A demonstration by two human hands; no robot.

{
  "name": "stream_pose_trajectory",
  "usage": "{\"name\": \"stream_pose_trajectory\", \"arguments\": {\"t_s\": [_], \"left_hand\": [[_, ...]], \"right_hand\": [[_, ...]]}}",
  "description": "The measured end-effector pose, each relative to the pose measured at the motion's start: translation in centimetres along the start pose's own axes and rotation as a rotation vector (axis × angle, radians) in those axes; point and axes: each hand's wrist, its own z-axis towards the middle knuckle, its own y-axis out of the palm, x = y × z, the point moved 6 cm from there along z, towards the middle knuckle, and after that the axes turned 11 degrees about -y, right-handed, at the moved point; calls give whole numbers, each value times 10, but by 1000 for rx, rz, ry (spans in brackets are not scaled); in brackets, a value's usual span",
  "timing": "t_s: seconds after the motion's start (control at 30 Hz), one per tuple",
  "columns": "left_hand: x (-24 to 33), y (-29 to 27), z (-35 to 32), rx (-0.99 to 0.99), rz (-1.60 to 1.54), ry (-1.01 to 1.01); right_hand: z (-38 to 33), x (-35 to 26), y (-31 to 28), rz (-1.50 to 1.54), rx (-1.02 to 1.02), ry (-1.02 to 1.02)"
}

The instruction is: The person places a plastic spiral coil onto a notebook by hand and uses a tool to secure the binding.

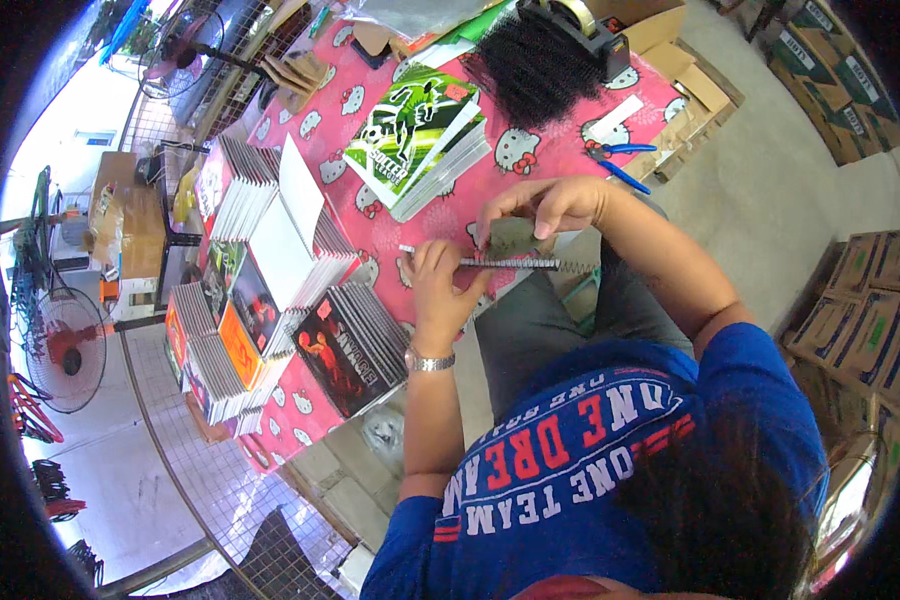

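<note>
Over the near edge of the tabletop (385,232), left hand (435,285) pinching the notebook (515,238), right hand (555,203) spread across it, the coil (578,268) is best kept straight.

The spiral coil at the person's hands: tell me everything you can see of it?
The spiral coil looks thin and dark; wire or plastic, I can't tell. It lies nearly level across the picture, along the edge of a notebook. Its turns look close-set there, while a bare, more open stretch sticks out past the notebook's right end. The left hand grips the notebook toward the other end; whether it touches the coil is unclear.
</note>
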Motion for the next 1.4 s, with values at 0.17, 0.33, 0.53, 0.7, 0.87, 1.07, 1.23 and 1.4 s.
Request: {"name": "stream_pose_trajectory", "arguments": {"t_s": [0.17, 0.33, 0.53, 0.7, 0.87, 1.07, 1.23, 1.4], "left_hand": [[-2, -3, -6, -23, -27, -29], [-5, -9, -8, -56, 15, 15], [-31, -27, -5, 7, 72, -108], [-38, -22, -3, -64, -166, -258], [-39, -18, 0, -91, -227, -153], [-27, -14, 5, -110, -269, -141], [-32, -11, 4, -123, -278, -175], [-40, -8, -4, -127, -303, -190]], "right_hand": [[6, 2, 9, -141, -46, 93], [14, 9, 2, -277, -10, 141], [32, 11, 5, -184, -66, 185], [45, 16, -6, -713, -197, 193], [45, 6, 4, -215, -139, 209], [38, 6, 3, -27, -98, 115], [35, 2, 14, 92, -127, 4], [-7, -6, -65, -1306, 402, 178]]}}
